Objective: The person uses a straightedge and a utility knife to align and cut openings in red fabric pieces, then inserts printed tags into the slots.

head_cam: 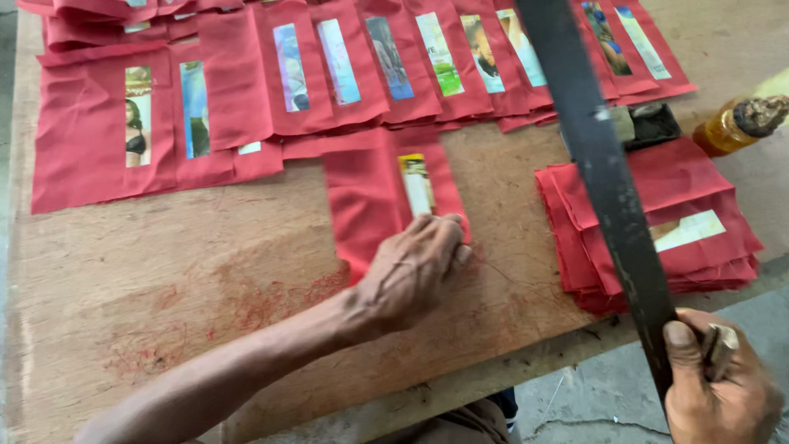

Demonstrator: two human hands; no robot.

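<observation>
Head view, single frame. Left hand (411, 271) lies knuckles up on a single red cloth piece (366, 201) set alone near the middle of the wooden table (164, 279); fingers curled and pressing its lower right edge, just below the narrow printed paper strip (417, 184) stuck on its face. Nothing is gripped in that hand; it presses flat. Right hand (719, 382) is at the lower right corner, off the table edge, closed around the near end of a long dark flat bar (600, 164), thumb laid along it; the bar runs up and leftward across the frame and out the top. The pressed piece is well left of the bar and well apart from the right hand. Between the two, under the bar, sits one stack of red cloth pieces (707, 226), top one showing a pale strip; count within the stack cannot be told. Overlapping rows of finished red pieces (246, 99) cover the far table: about twelve printed strips visible, some cut off at the top edge, prints too small to make out. One amber bottle (735, 123) at right, partly cut off. One dark block (653, 123) beside the bar, partly hidden.
</observation>
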